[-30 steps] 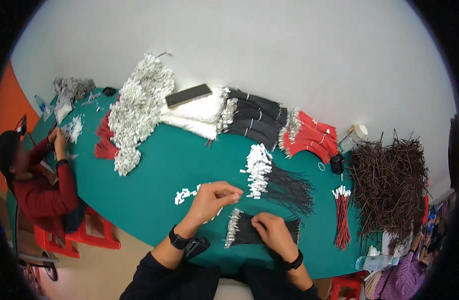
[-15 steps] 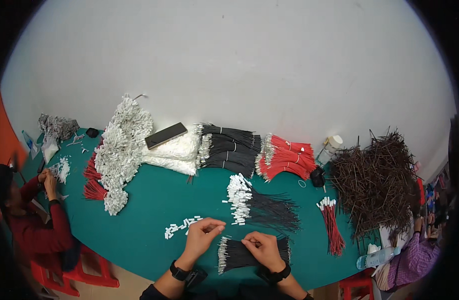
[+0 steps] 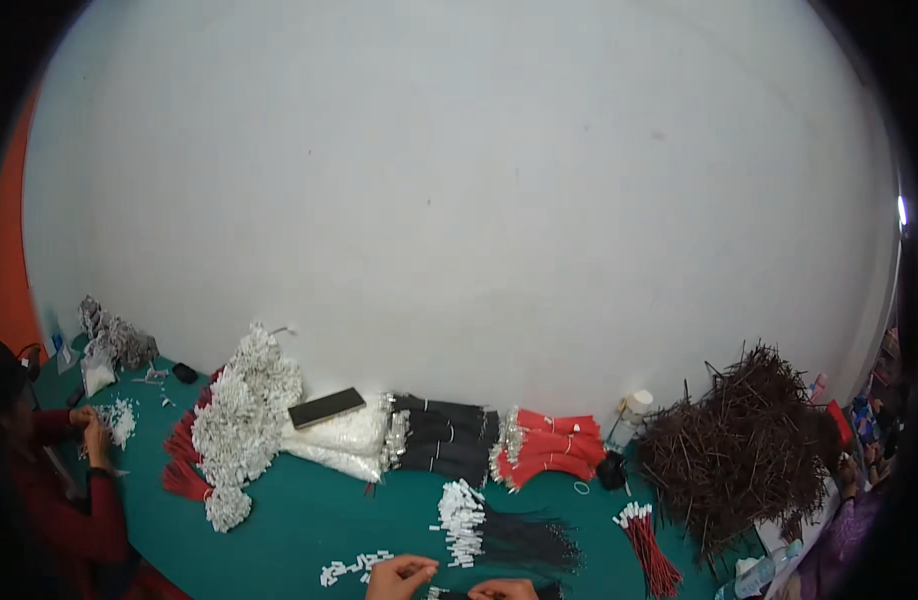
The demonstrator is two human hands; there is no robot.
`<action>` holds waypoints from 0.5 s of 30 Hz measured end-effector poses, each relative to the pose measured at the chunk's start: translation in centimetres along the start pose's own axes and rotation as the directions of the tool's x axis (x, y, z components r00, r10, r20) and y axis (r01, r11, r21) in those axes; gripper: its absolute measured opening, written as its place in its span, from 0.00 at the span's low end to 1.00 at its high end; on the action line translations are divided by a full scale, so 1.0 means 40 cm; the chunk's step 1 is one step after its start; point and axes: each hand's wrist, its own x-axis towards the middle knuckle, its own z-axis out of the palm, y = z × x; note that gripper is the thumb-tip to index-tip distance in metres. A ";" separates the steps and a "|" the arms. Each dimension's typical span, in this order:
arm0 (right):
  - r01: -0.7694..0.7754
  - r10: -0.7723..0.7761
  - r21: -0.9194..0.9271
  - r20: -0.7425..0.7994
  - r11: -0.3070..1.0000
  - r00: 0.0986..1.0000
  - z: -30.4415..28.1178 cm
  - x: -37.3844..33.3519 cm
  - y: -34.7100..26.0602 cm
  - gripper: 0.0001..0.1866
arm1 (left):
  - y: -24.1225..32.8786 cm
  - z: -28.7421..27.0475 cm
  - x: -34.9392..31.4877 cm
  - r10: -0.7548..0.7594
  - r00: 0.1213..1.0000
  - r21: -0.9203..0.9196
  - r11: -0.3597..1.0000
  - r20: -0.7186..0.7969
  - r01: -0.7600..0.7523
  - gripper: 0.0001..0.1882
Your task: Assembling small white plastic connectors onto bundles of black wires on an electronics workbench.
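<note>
My left hand (image 3: 401, 577) is at the lower edge, thumb and fingers pinched together beside several loose white connector housings (image 3: 354, 568). What it pinches, if anything, is too small to make out. My right hand (image 3: 502, 589) is also closed in a pinch, over a bundle of black wires (image 3: 549, 592) mostly cut off by the picture's edge; its fingertips show nothing I can name. Just beyond both hands lies a spread pile of black wires (image 3: 529, 540) with white housings (image 3: 461, 522) on their left ends.
Along the wall on the green table (image 3: 269, 545) sit a heap of white-ended red wires (image 3: 244, 420), white bags (image 3: 334, 448) under a phone (image 3: 326, 408), black bundles (image 3: 444, 440), red bundles (image 3: 554, 447) and a brown wire heap (image 3: 734, 460). Co-workers sit left (image 3: 89, 515) and right (image 3: 844, 545).
The view has tilted upward, so the table and my hands appear lower and my forearms are out of the picture. Both hands stay pinched, in about the same place over the table.
</note>
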 end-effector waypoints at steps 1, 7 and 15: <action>0.016 -0.016 -0.003 -0.013 1.000 1.000 -0.004 -0.001 -0.005 0.09 | 0.031 0.007 -0.016 0.050 0.999 0.105 0.993 0.005 -0.050 0.11; -0.016 0.014 -0.054 -0.029 0.998 0.999 -0.006 -0.007 0.005 0.09 | 0.006 0.015 -0.006 0.019 1.000 0.082 0.996 0.001 -0.019 0.10; 0.008 -0.006 0.029 -0.043 1.000 0.999 -0.018 0.002 -0.011 0.09 | -0.021 0.014 0.013 0.098 0.995 0.081 0.992 -0.004 -0.098 0.10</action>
